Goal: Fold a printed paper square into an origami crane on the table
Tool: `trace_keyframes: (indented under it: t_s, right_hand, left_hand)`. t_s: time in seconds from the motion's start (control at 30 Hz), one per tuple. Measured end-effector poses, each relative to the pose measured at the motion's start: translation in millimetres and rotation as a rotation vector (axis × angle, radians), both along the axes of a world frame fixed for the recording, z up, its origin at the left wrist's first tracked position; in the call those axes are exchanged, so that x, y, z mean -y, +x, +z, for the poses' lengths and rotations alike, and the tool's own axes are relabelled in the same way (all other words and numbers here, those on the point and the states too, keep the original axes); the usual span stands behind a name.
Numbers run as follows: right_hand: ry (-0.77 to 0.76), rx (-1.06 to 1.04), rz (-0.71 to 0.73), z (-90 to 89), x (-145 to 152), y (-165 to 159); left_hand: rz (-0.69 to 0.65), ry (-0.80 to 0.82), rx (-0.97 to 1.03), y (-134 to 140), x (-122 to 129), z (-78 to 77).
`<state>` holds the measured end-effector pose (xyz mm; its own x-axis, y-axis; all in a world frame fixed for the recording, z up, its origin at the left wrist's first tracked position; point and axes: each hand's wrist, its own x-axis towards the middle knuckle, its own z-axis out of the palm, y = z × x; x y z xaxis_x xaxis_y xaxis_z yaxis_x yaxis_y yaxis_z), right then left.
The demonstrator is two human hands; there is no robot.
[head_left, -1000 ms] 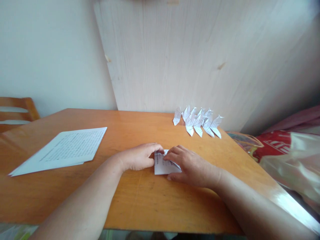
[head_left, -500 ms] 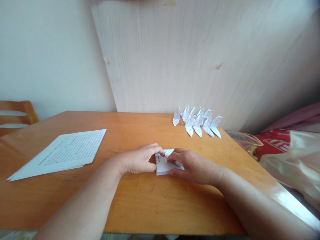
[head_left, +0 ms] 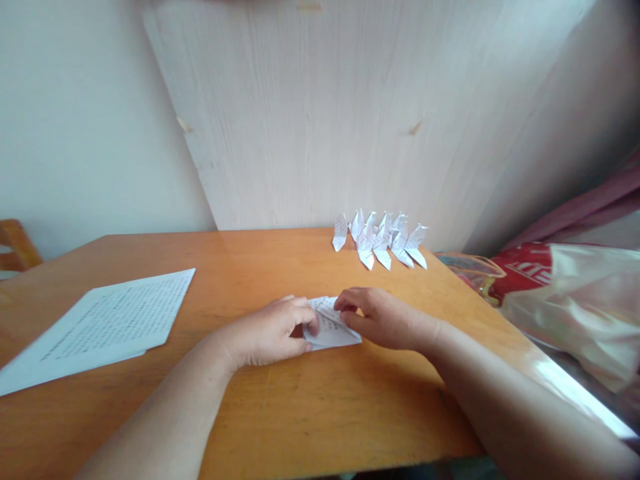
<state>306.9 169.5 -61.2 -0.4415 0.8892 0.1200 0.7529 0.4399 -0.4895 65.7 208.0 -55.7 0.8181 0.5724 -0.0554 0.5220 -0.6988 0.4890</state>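
Note:
A small folded sheet of printed paper [head_left: 330, 331] lies on the wooden table in front of me, with a slanting flap across its top face. My left hand [head_left: 285, 327] grips its left edge, thumb at the near corner and fingers on top. At the paper's right side, my right hand [head_left: 375, 317] has its thumb and fingers pinched on the flap. Part of the paper's left and right edges is hidden beneath my fingers.
Several folded paper figures [head_left: 383, 241] stand in a group at the table's back right. A stack of printed sheets [head_left: 115, 320] lies on the left. Red and pale bags [head_left: 565, 287] sit beyond the table's right edge. A pale board [head_left: 320, 120] leans behind.
The view has turned slightly right. My right hand has lifted a little off the paper's near side to its flap, and my left hand now covers more of the left edge.

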Motion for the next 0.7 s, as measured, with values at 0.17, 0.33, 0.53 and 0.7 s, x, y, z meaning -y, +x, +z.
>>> trace_keyframes:
  t_s: [0.17, 0.33, 0.53, 0.7]
  right_hand:
    - [-0.021, 0.014, -0.063, -5.9, -7, 2]
    - [-0.095, 0.042, 0.016, -5.2, -7, 2]
    - [-0.188, 0.059, -0.040, -1.0, -11, 14]
    - [-0.222, 0.079, -0.014, 2.2, -12, 17]
  left_hand:
    - [-0.019, 0.048, 0.019, 5, 3, -1.3]
    - [0.025, 0.015, 0.040, 7, 2, -5.4]
    - [0.113, -0.036, 0.014, 8, 1, -6.8]
    - [0.147, -0.025, 0.044, 8, 1, -5.4]
